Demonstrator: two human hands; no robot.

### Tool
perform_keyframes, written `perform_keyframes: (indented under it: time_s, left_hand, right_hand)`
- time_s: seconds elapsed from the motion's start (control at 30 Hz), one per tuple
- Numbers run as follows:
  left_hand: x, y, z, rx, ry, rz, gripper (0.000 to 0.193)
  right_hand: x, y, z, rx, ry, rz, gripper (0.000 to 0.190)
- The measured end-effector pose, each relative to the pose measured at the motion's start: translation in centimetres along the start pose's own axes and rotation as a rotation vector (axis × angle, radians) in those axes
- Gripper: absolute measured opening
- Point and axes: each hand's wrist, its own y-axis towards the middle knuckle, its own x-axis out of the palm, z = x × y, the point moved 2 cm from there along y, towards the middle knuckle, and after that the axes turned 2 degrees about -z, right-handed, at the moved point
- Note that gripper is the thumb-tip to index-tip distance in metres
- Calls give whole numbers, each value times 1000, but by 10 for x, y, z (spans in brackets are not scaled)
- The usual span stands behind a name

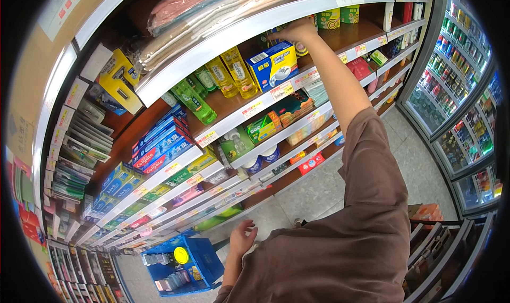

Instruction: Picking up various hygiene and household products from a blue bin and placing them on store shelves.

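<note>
My right hand (297, 31) reaches deep into an upper shelf, just above and behind a yellow and blue box (273, 67) of a mosquito-repellent heater. Its fingertips are partly hidden among green and yellow packs, so I cannot tell whether it grips one. Round green and yellow tubs (329, 19) with a spiral print stand right of that wrist. Two yellow bottles (240, 72) are left of the box, and a green bottle (194, 101) leans farther left. My left hand (242, 239) hangs low at my side, holding nothing, its fingers loosely curled and apart.
A blue plastic crate (205, 259) with several packs and a yellow-lidded tub (181, 255) stands on the tiled floor (279, 213). Colgate toothpaste boxes (163, 143) stick out at the shelf's left. Glass-door drink coolers (458, 75) are at right. Another rack (436, 259) stands at lower right.
</note>
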Motion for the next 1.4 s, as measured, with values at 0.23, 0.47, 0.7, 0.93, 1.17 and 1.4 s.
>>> perform_keyframes:
  time_s: [0.23,0.47,0.7,0.93,1.17,1.4]
  left_hand:
    - [6,0,1,11,6,-22,38]
    - [8,-1,-3,3,26,-34,35]
    - [9,2,-5,-14,39,-114,40]
    - [9,-4,-15,-8,43,-158,42]
    - [1,-14,-21,-31,19,-122,41]
    - [-1,-13,-16,-17,43,-111,40]
  right_hand:
    - [-1,-15,24,-30,137,318,116]
    - [4,-73,39,36,808,771,49]
    - [24,-126,32,-92,1011,636,26]
    - [43,-127,13,-164,1009,410,46]
    - [49,-123,15,-201,1064,406,53]
    - [43,-127,7,-167,999,329,55]
